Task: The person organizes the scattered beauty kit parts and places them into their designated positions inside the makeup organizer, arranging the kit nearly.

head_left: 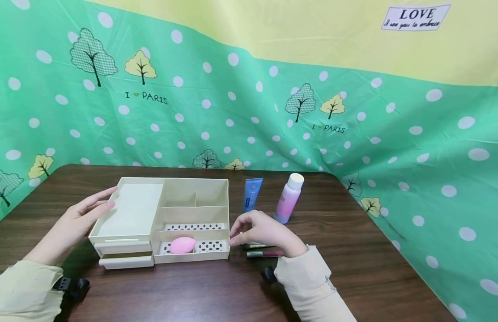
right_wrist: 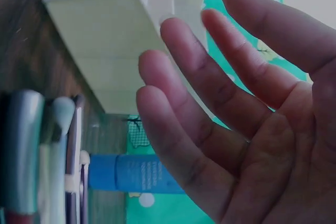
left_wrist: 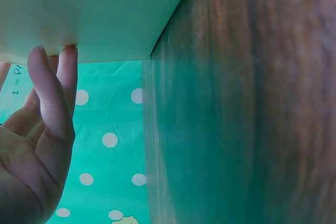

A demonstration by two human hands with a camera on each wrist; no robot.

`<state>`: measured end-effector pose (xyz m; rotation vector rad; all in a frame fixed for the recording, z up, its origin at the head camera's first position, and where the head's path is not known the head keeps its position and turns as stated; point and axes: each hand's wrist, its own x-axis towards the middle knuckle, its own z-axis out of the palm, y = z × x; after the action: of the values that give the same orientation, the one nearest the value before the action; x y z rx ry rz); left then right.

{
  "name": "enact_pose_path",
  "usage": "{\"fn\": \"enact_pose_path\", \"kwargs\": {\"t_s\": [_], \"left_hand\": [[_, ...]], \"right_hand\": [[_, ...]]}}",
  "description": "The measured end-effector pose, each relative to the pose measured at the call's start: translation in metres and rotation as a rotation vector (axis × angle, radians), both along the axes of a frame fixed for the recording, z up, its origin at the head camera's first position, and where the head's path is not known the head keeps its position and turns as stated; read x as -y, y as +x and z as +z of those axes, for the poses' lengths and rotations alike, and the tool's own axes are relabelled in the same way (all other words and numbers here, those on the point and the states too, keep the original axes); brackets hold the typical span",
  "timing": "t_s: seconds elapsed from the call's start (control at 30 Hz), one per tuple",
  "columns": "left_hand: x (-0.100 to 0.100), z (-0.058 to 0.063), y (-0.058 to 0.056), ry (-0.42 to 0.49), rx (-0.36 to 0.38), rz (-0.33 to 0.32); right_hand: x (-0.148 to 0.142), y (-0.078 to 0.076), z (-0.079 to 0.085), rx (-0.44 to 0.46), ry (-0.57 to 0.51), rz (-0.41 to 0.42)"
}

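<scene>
A cream desktop organizer [head_left: 132, 205] stands on the table, its lower-left drawer [head_left: 126, 263] pulled slightly out. In its front right compartment lies a pink makeup sponge [head_left: 182, 245]. My left hand [head_left: 71, 223] touches the organizer's left side, fingers extended and thumb over the top edge. In the left wrist view, fingertips [left_wrist: 68, 53] meet the side wall. My right hand [head_left: 262, 232] is at the organizer's right wall, fingers loosely bent and holding nothing. The right wrist view shows the fingers spread beside that wall [right_wrist: 100, 45].
Under and beside my right hand lie a lip gloss tube [head_left: 265, 253] and a makeup brush [right_wrist: 62, 119] among other slim items. Behind them stand a blue squeeze tube [head_left: 252, 194] and a pink bottle with white cap [head_left: 288, 199]. A green dotted cloth [head_left: 240, 112] hangs behind the table.
</scene>
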<state>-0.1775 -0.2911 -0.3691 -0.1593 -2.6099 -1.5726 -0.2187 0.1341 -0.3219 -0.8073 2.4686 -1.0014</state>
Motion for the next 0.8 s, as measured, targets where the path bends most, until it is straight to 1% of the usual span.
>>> {"fn": "enact_pose_path", "kwargs": {"t_s": [0.23,0.4,0.6,0.8], "left_hand": [[-0.002,-0.001,0.000,-0.001,-0.021,0.000],[-0.002,-0.001,0.000,0.001,-0.030,0.002],[-0.002,-0.002,0.000,0.017,-0.046,-0.007],[0.000,-0.001,0.000,-0.036,-0.010,0.017]], "right_hand": [[-0.012,0.004,-0.008,-0.018,0.055,-0.019],[-0.022,0.004,-0.014,-0.019,0.051,-0.027],[-0.032,0.002,-0.018,-0.037,0.115,-0.044],[-0.042,-0.001,-0.017,-0.059,0.150,-0.040]]}}
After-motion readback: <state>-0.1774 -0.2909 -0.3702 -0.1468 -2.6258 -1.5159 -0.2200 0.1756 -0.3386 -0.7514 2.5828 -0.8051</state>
